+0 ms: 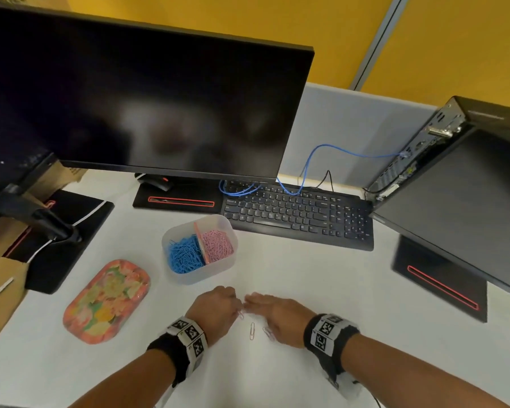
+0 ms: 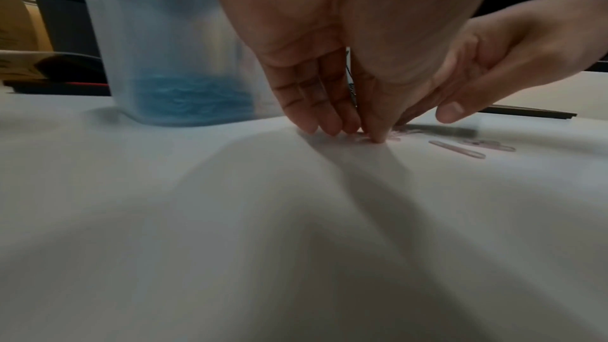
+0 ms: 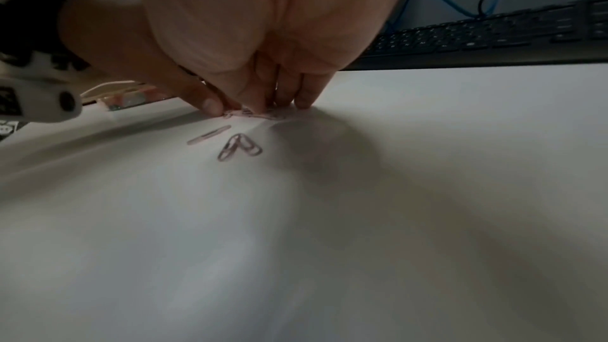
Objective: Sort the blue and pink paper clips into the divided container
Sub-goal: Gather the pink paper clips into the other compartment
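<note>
a floral tray (image 1: 106, 301) lies well left of the black keyboard (image 1: 298, 214).

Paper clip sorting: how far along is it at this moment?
Nearly done. The divided container already holds a blue pile and a pink pile on separate sides of its divider. In hand: the left hand and right hand work a small pink cluster with their fingertips. Left: a single pink clip and a linked pair on the desk; no loose blue ones show.
</note>
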`<action>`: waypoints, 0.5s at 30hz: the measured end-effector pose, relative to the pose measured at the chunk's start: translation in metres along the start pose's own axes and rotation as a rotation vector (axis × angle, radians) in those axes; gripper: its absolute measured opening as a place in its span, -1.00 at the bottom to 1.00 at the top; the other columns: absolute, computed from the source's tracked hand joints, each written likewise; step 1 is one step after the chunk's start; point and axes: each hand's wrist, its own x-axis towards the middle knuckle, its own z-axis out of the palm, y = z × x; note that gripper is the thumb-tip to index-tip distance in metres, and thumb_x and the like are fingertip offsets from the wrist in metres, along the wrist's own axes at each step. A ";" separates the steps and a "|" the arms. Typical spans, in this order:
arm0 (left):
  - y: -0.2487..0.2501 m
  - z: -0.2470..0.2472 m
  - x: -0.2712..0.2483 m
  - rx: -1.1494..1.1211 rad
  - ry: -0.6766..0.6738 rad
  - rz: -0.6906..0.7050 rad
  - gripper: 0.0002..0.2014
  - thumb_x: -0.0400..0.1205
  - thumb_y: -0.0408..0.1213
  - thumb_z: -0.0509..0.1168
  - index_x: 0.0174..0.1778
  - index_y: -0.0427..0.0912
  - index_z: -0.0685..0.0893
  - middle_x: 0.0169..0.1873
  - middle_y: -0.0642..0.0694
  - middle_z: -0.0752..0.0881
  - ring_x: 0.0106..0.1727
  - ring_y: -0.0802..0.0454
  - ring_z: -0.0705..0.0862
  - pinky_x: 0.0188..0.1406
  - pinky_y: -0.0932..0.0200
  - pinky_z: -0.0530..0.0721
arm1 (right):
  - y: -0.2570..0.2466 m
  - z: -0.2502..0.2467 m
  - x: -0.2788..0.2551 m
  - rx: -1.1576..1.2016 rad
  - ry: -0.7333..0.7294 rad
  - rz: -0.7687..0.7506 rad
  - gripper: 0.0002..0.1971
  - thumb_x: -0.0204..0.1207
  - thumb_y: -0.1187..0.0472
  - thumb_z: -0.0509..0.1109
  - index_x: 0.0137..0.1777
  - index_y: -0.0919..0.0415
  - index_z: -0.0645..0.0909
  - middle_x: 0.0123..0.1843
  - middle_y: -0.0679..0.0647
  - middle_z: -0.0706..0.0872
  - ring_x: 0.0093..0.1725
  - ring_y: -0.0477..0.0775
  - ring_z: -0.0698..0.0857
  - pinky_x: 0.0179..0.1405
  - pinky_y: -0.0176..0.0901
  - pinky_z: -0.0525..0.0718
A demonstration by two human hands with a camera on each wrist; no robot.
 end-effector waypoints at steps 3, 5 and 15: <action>0.008 0.006 0.003 -0.003 -0.014 0.032 -0.58 0.64 -0.05 -0.08 -0.06 -0.07 0.69 -0.08 -0.04 0.65 0.04 -0.05 0.61 -0.10 0.01 0.63 | 0.001 0.002 -0.015 0.177 0.089 0.124 -0.40 0.61 0.35 0.11 0.61 -0.09 0.24 0.53 0.00 0.48 0.50 -0.05 0.45 0.42 -0.47 0.24; 0.013 0.010 0.005 0.003 -0.036 0.045 -0.40 0.51 0.05 -0.28 -0.07 -0.06 0.69 -0.09 -0.02 0.65 0.03 -0.02 0.61 -0.11 0.04 0.64 | 0.003 0.001 -0.020 0.189 0.160 0.199 -0.44 0.64 0.28 0.12 0.62 -0.08 0.21 0.56 -0.01 0.42 0.53 -0.03 0.38 0.45 -0.46 0.16; 0.022 0.014 -0.008 -0.155 -0.095 -0.148 -0.30 0.48 0.19 0.31 0.50 0.03 0.30 0.34 0.08 0.39 0.37 0.05 0.42 0.27 0.10 0.54 | 0.005 0.015 -0.043 0.053 0.097 0.282 -0.18 0.45 -0.20 0.40 0.63 0.02 0.15 0.51 -0.06 0.29 0.50 -0.07 0.29 0.48 -0.28 0.30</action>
